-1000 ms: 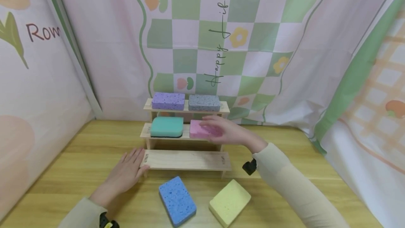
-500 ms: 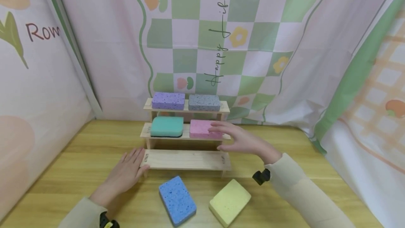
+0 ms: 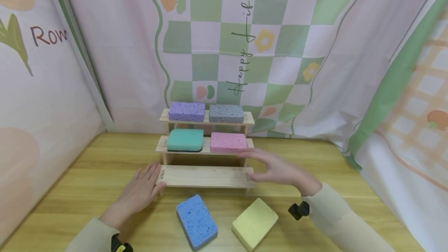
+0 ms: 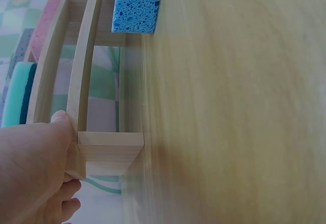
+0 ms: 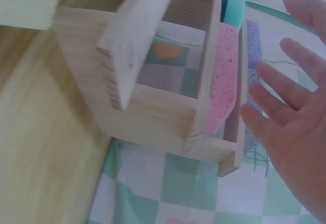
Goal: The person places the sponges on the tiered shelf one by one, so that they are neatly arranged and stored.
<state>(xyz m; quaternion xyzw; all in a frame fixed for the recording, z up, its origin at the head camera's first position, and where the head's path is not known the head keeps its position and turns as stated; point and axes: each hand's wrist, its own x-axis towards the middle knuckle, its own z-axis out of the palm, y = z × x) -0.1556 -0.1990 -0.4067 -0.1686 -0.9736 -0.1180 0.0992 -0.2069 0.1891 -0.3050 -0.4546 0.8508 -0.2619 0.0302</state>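
Observation:
In the head view a three-step wooden display stand (image 3: 206,176) stands on the table. My left hand (image 3: 139,189) holds the left end of its lowest step; the left wrist view shows the thumb (image 4: 61,119) against the plank's edge and the fingers beyond the end. A pink sponge (image 3: 227,142) and a teal sponge (image 3: 185,140) lie on the middle step. The top step bears a purple sponge (image 3: 186,111) and a grey sponge (image 3: 226,113). My right hand (image 3: 276,168) hovers by the stand's right end, fingers spread, holding nothing.
On the table in front of the stand lie a blue sponge (image 3: 197,222) and a yellow sponge (image 3: 255,224), both at an angle. A checked cloth (image 3: 203,38) hangs behind the stand, with further cloth on both sides.
My right hand has drawn back from the pink sponge, moving right and toward me. The pink sponge stays on the middle step. My left hand has kept its place.

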